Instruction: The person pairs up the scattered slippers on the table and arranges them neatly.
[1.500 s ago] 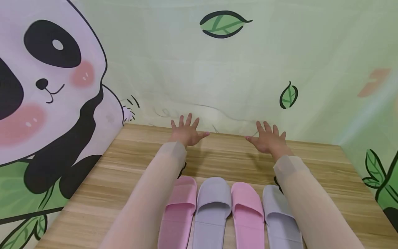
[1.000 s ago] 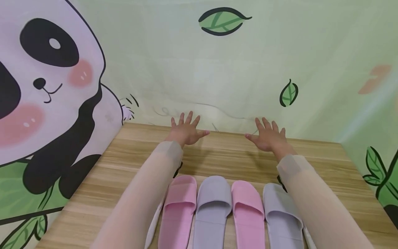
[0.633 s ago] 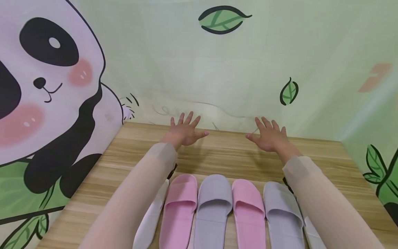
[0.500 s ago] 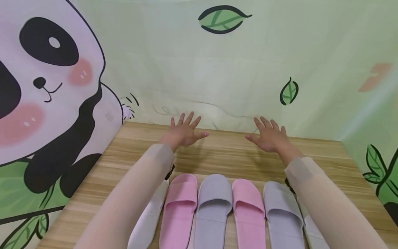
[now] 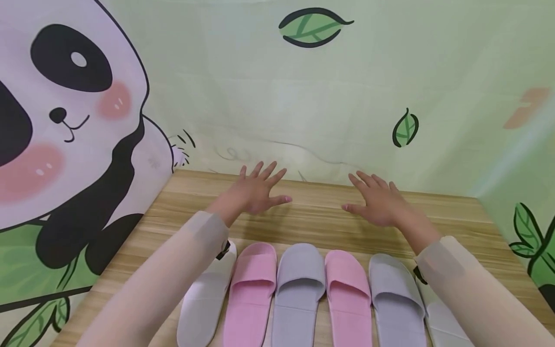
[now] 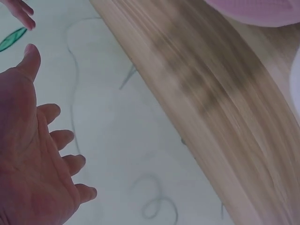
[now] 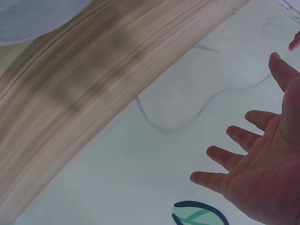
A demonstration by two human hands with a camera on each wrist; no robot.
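Both hands hover, fingers spread and palms down, above the wooden surface behind a row of slippers. My left hand [image 5: 257, 192] is beyond the left pink slipper [image 5: 249, 294] and holds nothing. Apart from it, my right hand [image 5: 378, 200] is beyond the right pink slipper [image 5: 349, 299], also holding nothing. Between the pink ones lies a grey slipper [image 5: 298, 289], with another grey slipper [image 5: 398, 299] to the right. A white slipper [image 5: 204, 303] at the left end and a white slipper [image 5: 444, 318] at the right end are partly covered by the forearms.
The wood-grain surface [image 5: 312, 226] meets a pale green backdrop [image 5: 243, 86] at its far edge. A printed panda [image 5: 125, 144] fills the left side. Printed leaves [image 5: 310, 29] decorate the back and right. Black bands show below both sleeve cuffs.
Both hands have drawn slightly back from the backdrop. The forearms have spread outward, so the white slippers at both ends have come into view. The slippers stay in place.
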